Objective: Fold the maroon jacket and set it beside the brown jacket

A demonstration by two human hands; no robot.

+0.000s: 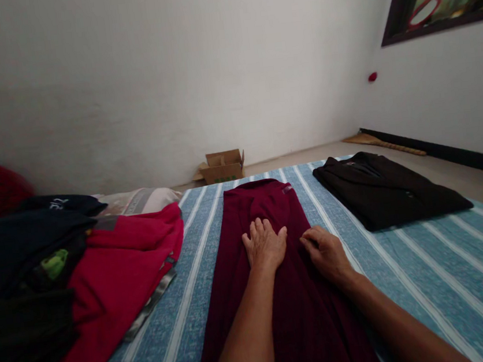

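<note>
A long maroon garment lies lengthwise on the bed in front of me, its narrower far end bearing a small pale mark near the right corner. My left hand rests flat on its upper middle, fingers spread. At the right edge of the cloth, my right hand is closed with thumb and fingers pinched on the maroon fabric. Whether the piece is a top or trousers, I cannot tell.
Blue bedding with white stripes covers the bed. Red and dark clothes are heaped at left. A folded black garment lies at right. Beyond the bed are a cardboard box and a broom.
</note>
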